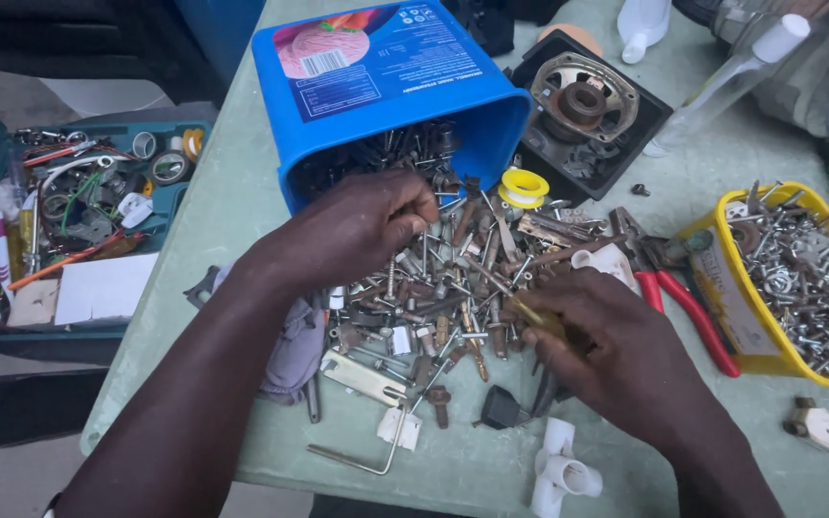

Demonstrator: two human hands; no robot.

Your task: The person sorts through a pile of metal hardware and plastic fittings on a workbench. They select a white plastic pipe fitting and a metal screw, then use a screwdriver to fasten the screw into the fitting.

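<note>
Sifting, both hands seemingly pinching screws beside blue tub

A pale green table carried the lot. A blue plastic tub lay tipped on its side, spilling a heap of rusty screws and bolts across the top. To the right sat a yellow tray of silver screws, red-handled pliers beside it. A black motor housing, a yellow tape roll and white pipe fittings lay nearby, with what looked like a grey cloth.
</note>
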